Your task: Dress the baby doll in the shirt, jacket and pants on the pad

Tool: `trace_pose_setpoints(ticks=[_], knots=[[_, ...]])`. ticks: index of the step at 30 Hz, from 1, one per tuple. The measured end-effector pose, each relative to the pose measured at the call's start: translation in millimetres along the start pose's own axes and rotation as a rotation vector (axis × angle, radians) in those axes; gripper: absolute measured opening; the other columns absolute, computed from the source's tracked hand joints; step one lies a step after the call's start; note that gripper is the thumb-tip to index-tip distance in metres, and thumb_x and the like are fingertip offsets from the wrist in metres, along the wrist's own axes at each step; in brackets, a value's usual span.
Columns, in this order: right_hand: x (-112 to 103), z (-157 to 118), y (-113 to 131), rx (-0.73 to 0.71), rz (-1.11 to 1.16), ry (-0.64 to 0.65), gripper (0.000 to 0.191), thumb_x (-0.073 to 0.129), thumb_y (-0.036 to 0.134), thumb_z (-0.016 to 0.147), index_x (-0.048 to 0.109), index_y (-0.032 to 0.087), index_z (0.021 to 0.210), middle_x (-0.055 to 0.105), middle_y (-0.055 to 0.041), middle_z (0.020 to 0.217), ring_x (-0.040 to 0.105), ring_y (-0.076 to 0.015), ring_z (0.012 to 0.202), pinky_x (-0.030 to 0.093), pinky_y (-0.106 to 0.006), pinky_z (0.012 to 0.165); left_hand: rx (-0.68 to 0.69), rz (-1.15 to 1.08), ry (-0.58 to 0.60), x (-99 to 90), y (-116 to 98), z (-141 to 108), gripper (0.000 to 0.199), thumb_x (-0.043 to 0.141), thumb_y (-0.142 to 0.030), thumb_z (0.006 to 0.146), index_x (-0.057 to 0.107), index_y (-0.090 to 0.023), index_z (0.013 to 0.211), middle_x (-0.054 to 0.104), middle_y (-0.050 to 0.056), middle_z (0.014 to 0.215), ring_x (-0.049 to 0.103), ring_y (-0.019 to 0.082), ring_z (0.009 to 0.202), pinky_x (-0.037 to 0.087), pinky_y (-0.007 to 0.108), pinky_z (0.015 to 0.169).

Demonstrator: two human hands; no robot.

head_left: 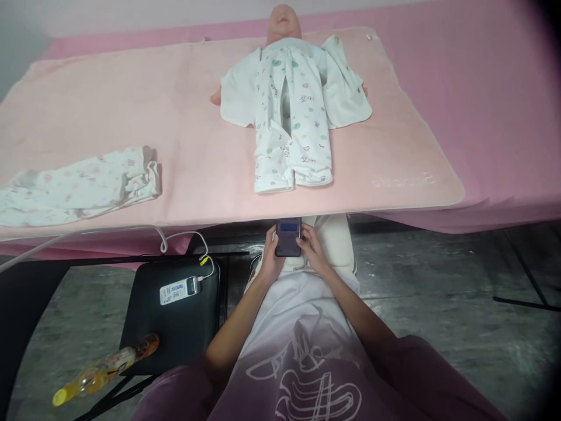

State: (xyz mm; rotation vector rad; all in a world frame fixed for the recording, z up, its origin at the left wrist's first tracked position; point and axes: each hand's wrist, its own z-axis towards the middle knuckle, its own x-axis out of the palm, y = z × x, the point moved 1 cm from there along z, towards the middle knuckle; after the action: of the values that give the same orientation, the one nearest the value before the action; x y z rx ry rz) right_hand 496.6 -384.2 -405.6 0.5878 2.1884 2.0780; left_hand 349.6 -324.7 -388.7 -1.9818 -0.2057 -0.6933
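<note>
Both hands hold a dark phone (288,241) low over the lap, just below the table's front edge. My left hand (270,257) grips its left side and my right hand (312,245) its right side, thumbs at the screen. On the pink mat (197,117) a baby doll (284,23) lies on its back, head at the far edge. White patterned trousers (291,117) lie over its body, and a white top (239,93) is spread beneath, covering its arms. Folded patterned clothing (83,187) rests at the mat's left.
A black stool (188,327) at the lower left bears a white power bank (179,290) with a cable (144,229) running along the table edge. A yellow-capped bottle (105,371) is beside it. Thin black legs stand on the floor at right.
</note>
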Motion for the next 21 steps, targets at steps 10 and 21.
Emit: trace_pose_setpoints(ticks=[10,21], knots=[[-11.2,-2.1,3.0,0.009,-0.072,0.062,0.073,0.081,0.06,0.099,0.053,0.029,0.158,0.07,-0.0107,0.145,0.06,-0.0311,0.145,0.042,-0.051,0.131,-0.065,-0.014,0.039,-3.1,-4.8,-4.1,0.065,0.087,-0.051,0.095,0.063,-0.033,0.153,0.074,0.006,0.147,0.068,0.027,0.141,0.053,0.041,0.122],[-6.3,0.4,2.8,-0.008,-0.065,0.034,0.072,0.08,0.061,0.101,0.051,0.029,0.158,0.073,-0.0082,0.13,0.066,-0.029,0.128,0.046,-0.049,0.125,-0.112,-0.018,0.088,-7.4,-5.4,-6.0,0.074,0.09,-0.044,0.092,0.06,-0.037,0.16,0.071,0.006,0.155,0.064,0.03,0.15,0.051,0.046,0.126]])
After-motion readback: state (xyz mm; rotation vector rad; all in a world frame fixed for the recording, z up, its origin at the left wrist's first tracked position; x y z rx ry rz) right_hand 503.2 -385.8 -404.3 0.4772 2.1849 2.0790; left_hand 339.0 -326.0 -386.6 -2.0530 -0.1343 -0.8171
